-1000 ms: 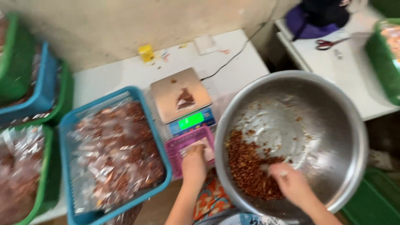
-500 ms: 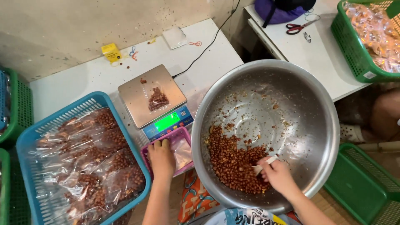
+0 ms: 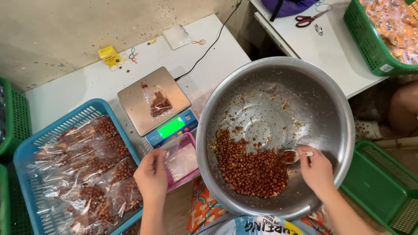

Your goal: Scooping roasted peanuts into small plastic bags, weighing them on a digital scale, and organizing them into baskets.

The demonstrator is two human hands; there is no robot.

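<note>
peanuts [image 3: 252,167] in steel bowl [image 3: 335,104] | your right hand [image 3: 317,170] pinches scoop [image 3: 292,156] | left hand [image 3: 152,175] grips clear bag [image 3: 180,160] beside bowl | next: likely needs a level lift

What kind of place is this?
Likely a small home-style snack packing station: a digital scale weighing a small bag, a big steel bowl of roasted nuts, and a blue basket of filled clear bags.
</note>
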